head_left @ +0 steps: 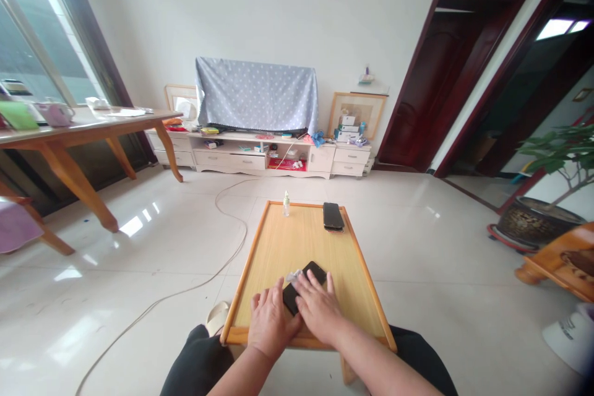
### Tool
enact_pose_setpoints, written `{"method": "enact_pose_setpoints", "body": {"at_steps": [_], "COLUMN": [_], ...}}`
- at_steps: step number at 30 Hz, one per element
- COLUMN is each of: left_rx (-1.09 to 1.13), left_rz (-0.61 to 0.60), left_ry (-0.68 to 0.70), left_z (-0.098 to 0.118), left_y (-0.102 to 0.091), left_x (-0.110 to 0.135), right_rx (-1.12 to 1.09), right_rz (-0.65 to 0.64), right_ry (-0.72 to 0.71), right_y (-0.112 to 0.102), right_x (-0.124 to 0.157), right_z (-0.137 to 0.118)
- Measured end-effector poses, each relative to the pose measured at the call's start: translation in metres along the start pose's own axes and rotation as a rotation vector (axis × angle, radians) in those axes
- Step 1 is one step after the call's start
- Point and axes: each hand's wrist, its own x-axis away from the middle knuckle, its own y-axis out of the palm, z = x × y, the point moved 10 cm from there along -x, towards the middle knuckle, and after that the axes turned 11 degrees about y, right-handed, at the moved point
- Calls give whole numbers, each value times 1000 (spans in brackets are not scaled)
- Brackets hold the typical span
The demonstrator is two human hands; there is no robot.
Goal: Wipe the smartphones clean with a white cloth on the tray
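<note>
A black phone (pixel 307 279) lies on the small wooden tray table (pixel 301 247) over my lap. My left hand (pixel 269 322) grips its near left edge with curled fingers. My right hand (pixel 318 309) lies on top of the phone, fingers pressed together on a small white cloth (pixel 294 275) that peeks out at the phone's far left. A second dark phone (pixel 333 216) rests at the table's far right corner. A small clear bottle (pixel 286 204) stands at the far edge, left of that phone.
A white cable (pixel 223 260) snakes over the glossy tiled floor to the left. A long wooden table (pixel 69 130) stands at the left by the window. A low white cabinet (pixel 260 158) with a cloth-covered screen is ahead. A potted plant (pixel 538 216) and wooden furniture stand right.
</note>
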Motion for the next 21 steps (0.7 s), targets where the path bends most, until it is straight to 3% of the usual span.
{"method": "enact_pose_setpoints", "body": {"at_steps": [2,4,8,10,15,21], "left_rx": [1,-1,18,21,-14,16], "left_rz": [-1,-6,-31,-38,-26,-47], "left_ry": [3,2,7,8,-17,-4], "left_z": [1,1,1,3,6,4], "left_y": [-1,-2,0,0,-6,-2], "left_x": [0,0,-1,-1,-2,0], "right_rx": [12,13,-51,-60,-18,-79], "right_rz": [43,62,9,-2,67,-9], "right_ry": [175,228,-9,-27,247,-77], "right_y": [-10,-14,1,3,-16,-6], "right_x": [-4,1,28,34,21,39], "right_z": [25,34,5,5,44,-7]}}
